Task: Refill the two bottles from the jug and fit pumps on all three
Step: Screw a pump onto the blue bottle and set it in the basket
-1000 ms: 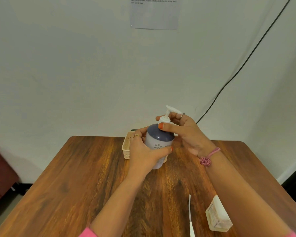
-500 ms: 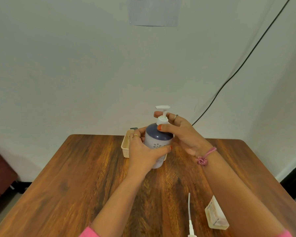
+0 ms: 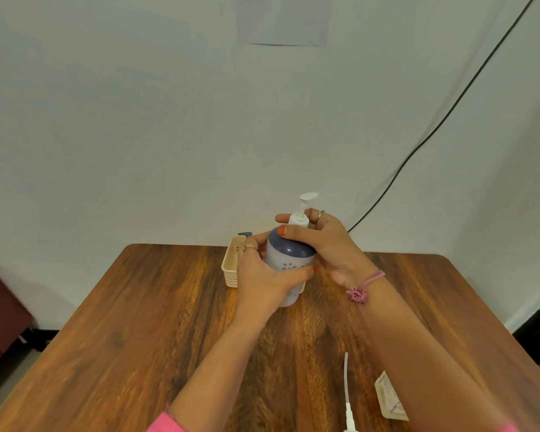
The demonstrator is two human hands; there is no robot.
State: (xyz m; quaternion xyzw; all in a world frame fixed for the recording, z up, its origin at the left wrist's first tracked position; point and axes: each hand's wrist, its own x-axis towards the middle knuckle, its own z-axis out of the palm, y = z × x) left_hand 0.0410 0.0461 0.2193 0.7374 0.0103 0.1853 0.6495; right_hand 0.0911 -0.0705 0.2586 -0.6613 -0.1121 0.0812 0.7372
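A round bottle (image 3: 289,255) with a dark blue top and a pale flowered body stands upright at the table's middle. My left hand (image 3: 264,277) wraps around its body. A white pump (image 3: 303,210) sits in its neck, nozzle pointing right. My right hand (image 3: 320,241) grips the pump's collar with thumb and fingers. Another loose white pump (image 3: 347,397) with a long tube lies on the table near the front edge, right of centre. No jug is in view.
A cream plastic basket (image 3: 229,269) stands behind the bottle, with a dark object poking out at its back. A flat cream packet (image 3: 390,399) lies at the front right, partly under my right forearm. The wooden table (image 3: 138,322) meets a white wall with a black cable.
The pump's nozzle has turned while my right hand twists at the collar. My left hand keeps hold of the bottle, which stays in place.
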